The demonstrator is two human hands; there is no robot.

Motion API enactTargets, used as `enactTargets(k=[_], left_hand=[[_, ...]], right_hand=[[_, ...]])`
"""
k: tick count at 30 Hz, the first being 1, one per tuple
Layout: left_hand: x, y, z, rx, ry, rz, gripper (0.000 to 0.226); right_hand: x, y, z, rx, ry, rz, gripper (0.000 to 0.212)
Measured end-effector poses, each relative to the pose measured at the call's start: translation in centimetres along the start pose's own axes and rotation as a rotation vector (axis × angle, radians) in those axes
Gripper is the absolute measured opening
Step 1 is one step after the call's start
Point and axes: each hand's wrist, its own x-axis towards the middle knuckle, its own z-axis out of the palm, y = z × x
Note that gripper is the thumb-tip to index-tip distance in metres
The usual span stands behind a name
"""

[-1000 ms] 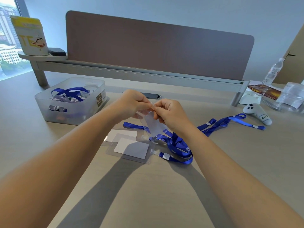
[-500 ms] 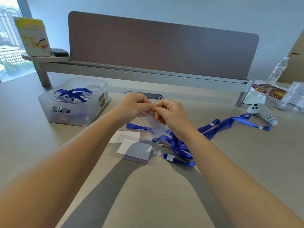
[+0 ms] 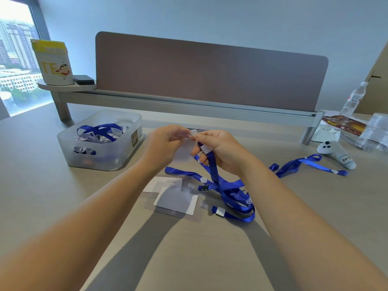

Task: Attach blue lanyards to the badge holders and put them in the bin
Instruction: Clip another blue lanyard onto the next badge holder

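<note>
So my left hand (image 3: 165, 143) pinches the clear badge holder (image 3: 182, 153), right hand (image 3: 220, 148) grips the blue lanyard (image 3: 213, 169) end, both right of the bin (image 3: 100, 158).

I read big yellow "TE" on the pouch (image 3: 55, 63) on the shelf, and handwritten "Han" on the controller (image 3: 336, 151); the bin's brown label (image 3: 134, 138) is too small.

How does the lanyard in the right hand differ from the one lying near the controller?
The held lanyard is lifted taut by the right hand, and its tail joins a tangle; the far lanyard lies flat, stretched out and untouched beside the controller. Both are blue ribbon.
</note>
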Motion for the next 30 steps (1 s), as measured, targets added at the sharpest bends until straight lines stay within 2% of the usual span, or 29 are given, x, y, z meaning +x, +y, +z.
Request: enactTargets(k=[5,8,10,12,15,18,21,25,27,29,30], left_hand=[[1.4,-0.7,-1.2,0.065,0.235,-0.007,0.026],[2.5,-0.6,-2.1,0.055,0.332,-0.056,0.027],[3.0,-0.7,-2.5,0.088,0.361,-0.092,0.028],[3.1,-1.1,-2.5,0.191,0.342,-0.082,0.031],[3.0,-2.3,-2.3,0.362,0.275,0.027,0.032],[3.2,-3.7,-1.8,0.507,0.202,0.110,0.033],[3.2,-4.5,-1.2,0.627,0.125,0.100,0.035],[3.5,-4.9,-0.7,0.850,-0.006,0.085,0.038],[3.9,-5.1,-0.5,0.955,-0.065,0.081,0.039],[4.2,-5.3,-0.2,1.014,-0.095,0.075,0.038],[4.4,-5.5,-0.1,1.037,-0.109,0.069,0.038]], right_hand=[[-0.1,-0.6,-1.0,-0.150,-0.053,0.084,0.003],[0.0,-0.3,-1.8,-0.347,0.045,0.070,0.011],[0.4,0.1,-2.3,-0.512,0.176,0.038,0.014],[1.0,0.7,-3.0,-0.726,0.326,0.010,0.019],[1.2,1.4,-4.7,-1.111,0.498,0.036,0.025],[0.9,1.9,-6.1,-1.386,0.555,0.110,0.025],[0.9,2.7,-7.4,-1.565,0.586,0.211,0.027],[1.6,3.1,-8.8,-1.496,0.526,0.427,0.030],[2.1,3.2,-9.1,-1.429,0.510,0.467,0.026],[2.7,3.5,-9.3,-1.201,0.530,0.460,0.021],[3.0,3.6,-9.3,-0.952,0.545,0.450,0.020]])
